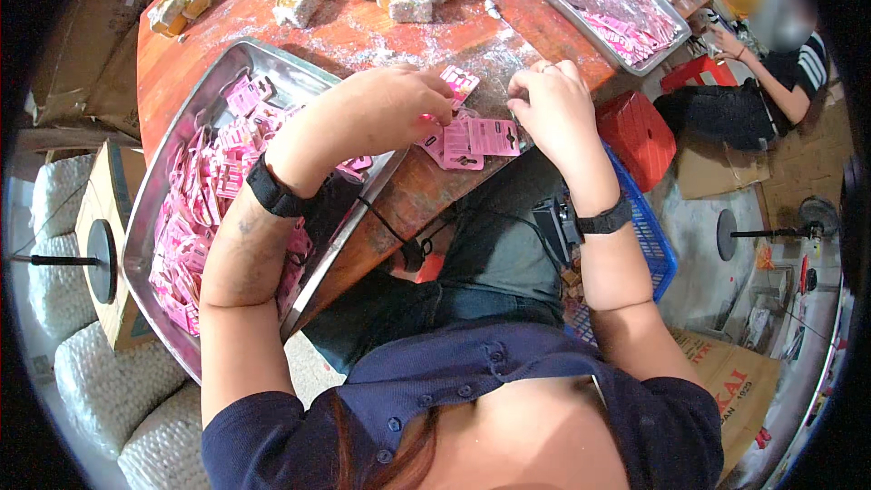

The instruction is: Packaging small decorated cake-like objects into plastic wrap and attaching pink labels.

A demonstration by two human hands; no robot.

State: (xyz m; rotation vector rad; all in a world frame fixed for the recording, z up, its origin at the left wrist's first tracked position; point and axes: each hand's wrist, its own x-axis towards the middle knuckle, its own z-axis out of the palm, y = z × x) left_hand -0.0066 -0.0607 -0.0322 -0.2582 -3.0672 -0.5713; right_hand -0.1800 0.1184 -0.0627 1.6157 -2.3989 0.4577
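Note:
Several pink printed cards (493, 137) with hang holes lie fanned at the table's near edge, between my hands. My left hand (392, 105) reaches over from the tray side with its fingers curled down at the cards' left edge. Whatever those fingertips grip is hidden behind them. Just right of the cards, my right hand (555, 98) is raised with thumb and forefinger pinched together; anything between them is too small to make out. Under my left forearm stands a metal tray (143, 227) heaped with similar pink carded pieces (204, 186).
Gold-and-white glittery blocks (406, 0) crowd the far side of the red-brown table (227, 23). A second metal tray (667, 41) of pink pieces sits far right. By my right arm are a red stool (637, 138) and a blue basket (655, 245). Another person (771, 82) sits beyond.

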